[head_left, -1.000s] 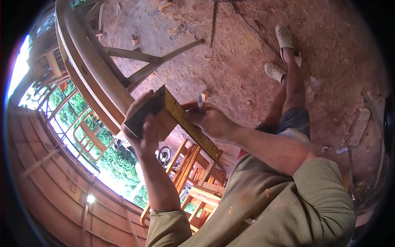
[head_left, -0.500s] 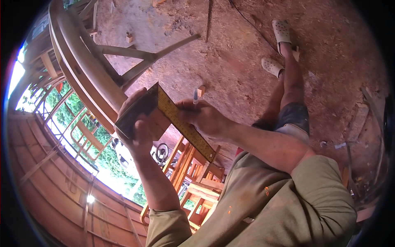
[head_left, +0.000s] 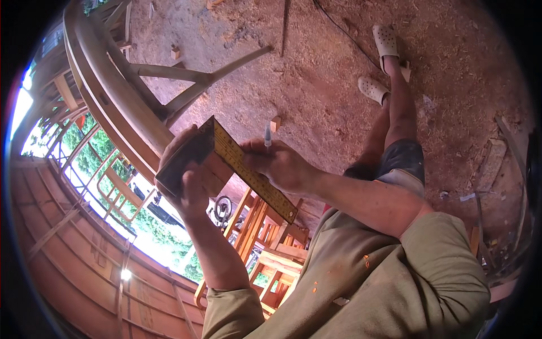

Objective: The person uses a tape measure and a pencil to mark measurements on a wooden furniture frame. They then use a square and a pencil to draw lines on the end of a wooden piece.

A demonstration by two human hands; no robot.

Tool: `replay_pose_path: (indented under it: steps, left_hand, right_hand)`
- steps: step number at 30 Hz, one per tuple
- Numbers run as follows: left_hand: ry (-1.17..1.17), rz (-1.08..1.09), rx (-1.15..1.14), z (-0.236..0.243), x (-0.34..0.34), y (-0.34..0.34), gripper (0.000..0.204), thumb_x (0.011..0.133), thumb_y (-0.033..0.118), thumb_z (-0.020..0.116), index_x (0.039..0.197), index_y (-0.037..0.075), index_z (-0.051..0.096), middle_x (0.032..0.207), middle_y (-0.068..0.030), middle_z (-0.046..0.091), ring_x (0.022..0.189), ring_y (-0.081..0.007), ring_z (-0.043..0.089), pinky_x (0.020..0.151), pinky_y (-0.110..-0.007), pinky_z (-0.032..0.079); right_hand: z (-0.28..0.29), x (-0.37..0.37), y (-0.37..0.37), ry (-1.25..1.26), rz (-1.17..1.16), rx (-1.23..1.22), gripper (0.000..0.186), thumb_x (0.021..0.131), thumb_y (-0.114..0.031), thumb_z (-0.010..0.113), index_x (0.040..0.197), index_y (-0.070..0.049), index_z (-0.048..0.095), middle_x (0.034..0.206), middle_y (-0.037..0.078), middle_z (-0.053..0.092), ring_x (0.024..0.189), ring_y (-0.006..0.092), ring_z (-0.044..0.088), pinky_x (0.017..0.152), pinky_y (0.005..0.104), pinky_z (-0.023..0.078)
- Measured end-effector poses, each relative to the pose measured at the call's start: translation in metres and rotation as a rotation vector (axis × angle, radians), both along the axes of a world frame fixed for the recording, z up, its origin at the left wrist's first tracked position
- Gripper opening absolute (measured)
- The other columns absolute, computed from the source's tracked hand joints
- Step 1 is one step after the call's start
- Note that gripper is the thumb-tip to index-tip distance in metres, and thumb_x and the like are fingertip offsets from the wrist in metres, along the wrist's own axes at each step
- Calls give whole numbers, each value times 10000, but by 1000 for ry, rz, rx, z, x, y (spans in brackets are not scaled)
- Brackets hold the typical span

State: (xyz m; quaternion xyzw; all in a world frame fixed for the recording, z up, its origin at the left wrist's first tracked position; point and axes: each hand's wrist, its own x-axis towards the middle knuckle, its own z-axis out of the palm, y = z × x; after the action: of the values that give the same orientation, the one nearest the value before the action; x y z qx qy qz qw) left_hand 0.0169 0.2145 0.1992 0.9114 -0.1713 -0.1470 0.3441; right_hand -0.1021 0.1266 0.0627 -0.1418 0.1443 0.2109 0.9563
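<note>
Since one second ago, everything in view has shifted slightly toward nine o'clock, both hands' holds unchanged. A long timber frame [head_left: 121,93] stands at ten o'clock; wooden furniture frames [head_left: 276,263] are noted at six. The left hand [head_left: 192,189], toward nine, is clasped around a try square [head_left: 230,150] and a wooden piece [head_left: 215,169] against it. The square lies near centre, its yellow blade [head_left: 262,187] slanting toward five. The right hand [head_left: 288,168], at centre, pinches a pen [head_left: 267,135] beside the blade; contact unconfirmed.
</note>
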Motion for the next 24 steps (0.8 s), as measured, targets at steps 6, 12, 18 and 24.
replay_pose_path:
  steps: [6,12,18,24]
  left_hand:
    - [12,-1,-9,0,1,5,638,828,355,661,1199,-162,615,1153,-252,682,1045,-323,687,932,-412,554]
    - [2,-25,-24,0,1,4,650,833,367,667,1201,-165,610,1150,-244,684,1038,-313,690,929,-402,551]
    - [41,5,-36,-1,2,7,634,835,356,669,1201,-159,614,1147,-240,687,1034,-315,691,930,-402,550]
    - [7,-26,-42,-1,2,5,617,837,338,667,1196,-162,616,1139,-242,691,1026,-313,695,932,-408,552]
  right_hand:
    - [7,2,-10,7,8,-3,273,1010,-99,540,1247,11,618,1129,51,675,1056,116,595,984,300,450]
    - [1,0,-1,-44,-9,-66,267,1012,-107,540,1239,9,618,1134,51,673,1071,116,591,997,299,443]
    - [6,2,-9,-3,20,-58,268,1011,-111,547,1244,3,618,1143,55,673,1075,119,592,1001,302,444]
    - [3,1,0,-13,-80,-49,253,1011,-202,533,1155,-37,659,961,74,682,910,139,602,888,321,453]
